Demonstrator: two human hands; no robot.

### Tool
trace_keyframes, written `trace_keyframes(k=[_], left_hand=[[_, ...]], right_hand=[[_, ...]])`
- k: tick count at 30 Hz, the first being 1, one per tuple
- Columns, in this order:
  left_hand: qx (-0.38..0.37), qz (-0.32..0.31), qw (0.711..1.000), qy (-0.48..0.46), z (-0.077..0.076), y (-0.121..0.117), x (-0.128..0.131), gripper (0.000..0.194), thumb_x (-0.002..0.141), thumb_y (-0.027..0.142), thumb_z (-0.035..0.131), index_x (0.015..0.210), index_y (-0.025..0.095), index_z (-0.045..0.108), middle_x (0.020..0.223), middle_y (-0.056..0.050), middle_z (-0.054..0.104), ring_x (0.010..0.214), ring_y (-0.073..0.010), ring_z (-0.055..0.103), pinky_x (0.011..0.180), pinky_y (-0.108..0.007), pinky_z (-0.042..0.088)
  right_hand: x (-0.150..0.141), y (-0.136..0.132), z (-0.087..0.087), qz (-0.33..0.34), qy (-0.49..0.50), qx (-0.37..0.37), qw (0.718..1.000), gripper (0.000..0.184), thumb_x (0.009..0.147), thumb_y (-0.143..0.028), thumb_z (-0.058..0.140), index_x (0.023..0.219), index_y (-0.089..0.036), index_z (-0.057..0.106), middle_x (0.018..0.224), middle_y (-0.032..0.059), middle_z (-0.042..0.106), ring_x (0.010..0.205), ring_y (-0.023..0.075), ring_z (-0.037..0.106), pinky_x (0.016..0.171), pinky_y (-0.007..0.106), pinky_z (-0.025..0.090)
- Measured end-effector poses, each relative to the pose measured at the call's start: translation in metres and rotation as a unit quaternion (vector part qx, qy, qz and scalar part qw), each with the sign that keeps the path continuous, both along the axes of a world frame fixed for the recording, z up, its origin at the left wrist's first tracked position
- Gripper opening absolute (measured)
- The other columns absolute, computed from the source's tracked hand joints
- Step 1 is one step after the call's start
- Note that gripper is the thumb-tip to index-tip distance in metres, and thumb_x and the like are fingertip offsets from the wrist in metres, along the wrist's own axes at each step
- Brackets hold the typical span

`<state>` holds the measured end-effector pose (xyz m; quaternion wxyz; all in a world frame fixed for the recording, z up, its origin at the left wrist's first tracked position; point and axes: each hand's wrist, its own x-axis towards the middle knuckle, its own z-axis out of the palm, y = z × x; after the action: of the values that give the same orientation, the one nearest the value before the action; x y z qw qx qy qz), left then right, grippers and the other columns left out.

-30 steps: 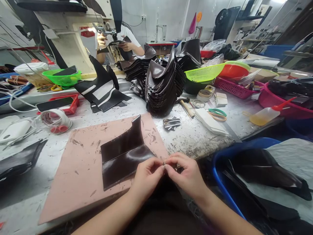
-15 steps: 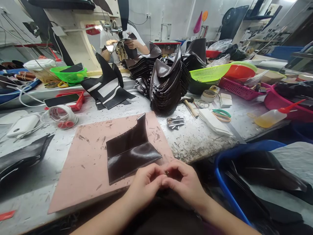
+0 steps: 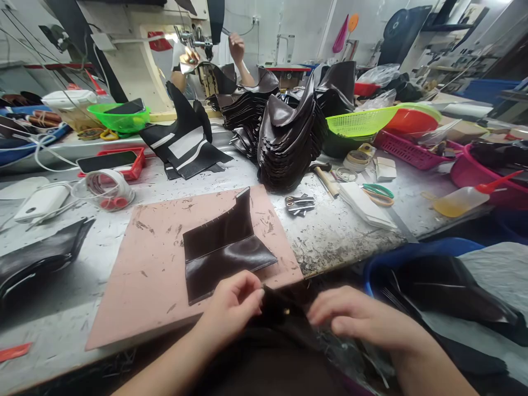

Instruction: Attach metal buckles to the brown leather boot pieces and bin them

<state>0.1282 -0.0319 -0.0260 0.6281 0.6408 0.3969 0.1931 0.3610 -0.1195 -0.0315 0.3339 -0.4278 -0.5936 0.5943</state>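
My left hand [image 3: 231, 306] is curled at the near edge of the pink cutting board [image 3: 157, 264], fingertips pinched together just below a dark brown folded leather piece [image 3: 223, 253]. What the fingers pinch is too small to make out. My right hand [image 3: 355, 316] hovers to the right over dark material [image 3: 284, 319] in my lap, with its fingers bent and close together. Whether it grips anything is hidden.
A tall stack of brown leather pieces [image 3: 289, 137] stands behind the board. A hammer [image 3: 325, 179], metal clips [image 3: 300, 203], green-handled scissors [image 3: 377, 193], a glue bottle [image 3: 466, 199] and baskets lie to the right. A blue tub [image 3: 379, 269] sits beside my right hand. Another person's hands [image 3: 237, 47] work at a sewing machine [image 3: 136, 60].
My hands were joined, pinching a small metal piece between them. They have separated; the right hand moved right and down. The view shifted slightly.
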Motion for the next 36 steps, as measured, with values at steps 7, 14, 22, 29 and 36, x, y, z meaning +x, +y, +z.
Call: trace_keyframes(k=[7, 14, 22, 29, 36], left_hand=[[0.183, -0.088, 0.978, 0.056, 0.007, -0.006, 0.005, 0.010, 0.075, 0.028, 0.057, 0.077, 0.018, 0.056, 0.077, 0.000, 0.059, 0.071, -0.0138, 0.052, 0.065, -0.024, 0.041], [0.080, -0.020, 0.995, 0.061, 0.021, 0.040, 0.005, 0.019, 0.078, 0.036, 0.049, 0.081, 0.019, 0.056, 0.066, 0.001, 0.057, 0.061, -0.0135, 0.055, 0.057, -0.023, 0.043], [-0.061, -0.094, 0.971, 0.212, -0.004, 0.065, 0.003, 0.026, 0.075, 0.042, 0.048, 0.071, 0.017, 0.053, 0.063, 0.002, 0.051, 0.054, -0.0156, 0.059, 0.044, -0.021, 0.042], [-0.039, -0.124, 0.967, 0.221, -0.007, 0.069, -0.002, 0.021, 0.073, 0.038, 0.048, 0.069, 0.018, 0.054, 0.063, 0.003, 0.052, 0.052, -0.0142, 0.058, 0.047, -0.022, 0.045], [-0.006, -0.119, 0.960, 0.253, -0.009, 0.067, 0.002, 0.019, 0.072, 0.035, 0.048, 0.066, 0.019, 0.054, 0.059, 0.003, 0.054, 0.050, -0.0155, 0.058, 0.045, -0.022, 0.044]], right_hand=[[-0.060, 0.025, -0.004, -0.117, -0.088, 0.132, 0.980, 0.006, 0.078, -0.018, 0.055, 0.082, -0.019, 0.060, 0.078, 0.0029, 0.062, 0.075, 0.0166, 0.059, 0.070, 0.030, 0.048], [-0.063, 0.053, -0.008, -0.273, 0.143, 0.091, 0.947, 0.024, 0.079, -0.039, 0.059, 0.093, -0.020, 0.051, 0.083, 0.0024, 0.061, 0.060, 0.0108, 0.058, 0.048, 0.020, 0.045], [-0.034, 0.052, -0.028, -0.396, 0.032, 0.096, 0.913, 0.022, 0.084, -0.040, 0.052, 0.084, -0.019, 0.058, 0.077, 0.0026, 0.062, 0.055, 0.0093, 0.051, 0.047, 0.021, 0.042], [-0.027, 0.040, -0.038, -0.385, -0.083, 0.108, 0.913, 0.024, 0.084, -0.039, 0.050, 0.080, -0.018, 0.059, 0.062, 0.0005, 0.057, 0.055, 0.0130, 0.054, 0.052, 0.025, 0.045], [-0.035, 0.041, -0.031, -0.301, -0.201, 0.263, 0.894, 0.011, 0.084, -0.018, 0.046, 0.086, -0.019, 0.057, 0.079, 0.0029, 0.063, 0.071, 0.0146, 0.059, 0.062, 0.025, 0.048]])
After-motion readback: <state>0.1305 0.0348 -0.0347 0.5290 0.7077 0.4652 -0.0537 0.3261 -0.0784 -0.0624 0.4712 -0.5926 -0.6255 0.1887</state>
